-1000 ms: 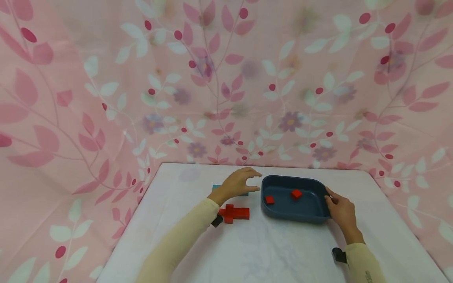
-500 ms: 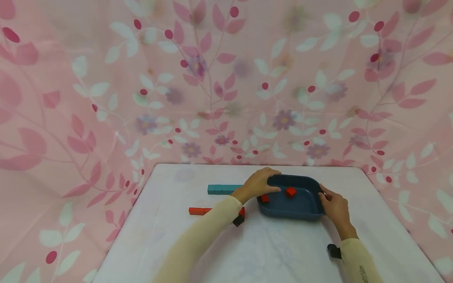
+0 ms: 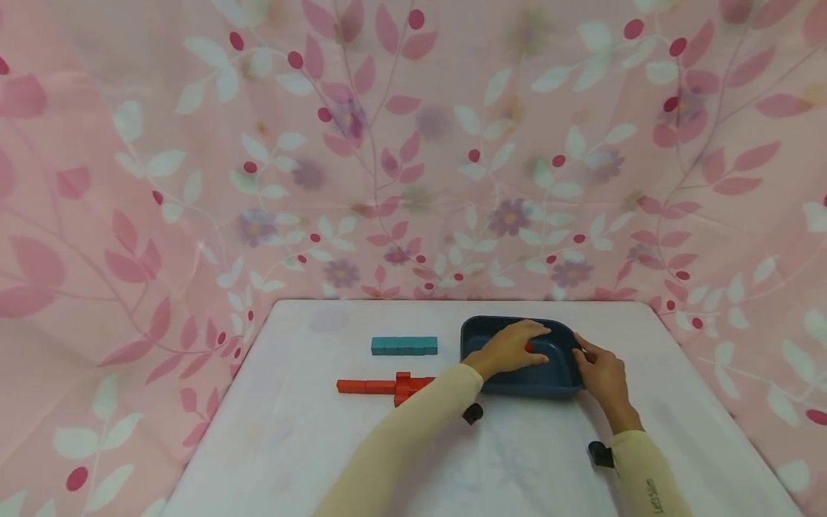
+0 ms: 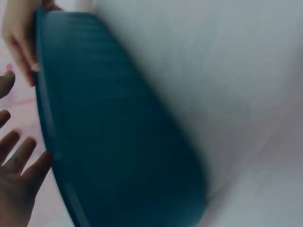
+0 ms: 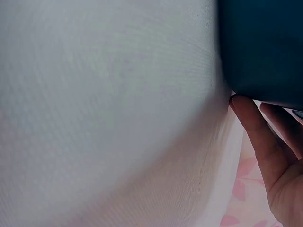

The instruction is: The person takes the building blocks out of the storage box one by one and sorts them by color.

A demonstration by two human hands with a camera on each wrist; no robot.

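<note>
A deep dark blue tray (image 3: 536,391) with rounded corners stands on the right half of the table. My left hand (image 3: 513,347) hovers over it, fingers spread and slightly bent, holding nothing. Beside those fingers a bit of a red cube (image 3: 529,347) shows inside the tray; the second red cube is hidden behind the hand. At the tray's right end my right hand (image 3: 604,370) pinches the rim between thumb and fingers. In the right wrist view its fingers (image 5: 258,137) lie against the tray's outer wall (image 5: 265,56).
Left of the tray lies a teal bar of joined cubes (image 3: 404,346). Nearer stands a red row of blocks with a crosspiece (image 3: 381,388), partly covered by the left sleeve (image 3: 413,431). A pink floral cloth (image 3: 413,143) hangs behind the white table (image 3: 291,445).
My left hand has moved right, from beside the tray to over its inside, uncovering the teal bar and part of the red blocks. My right hand keeps its hold on the tray's rim.
</note>
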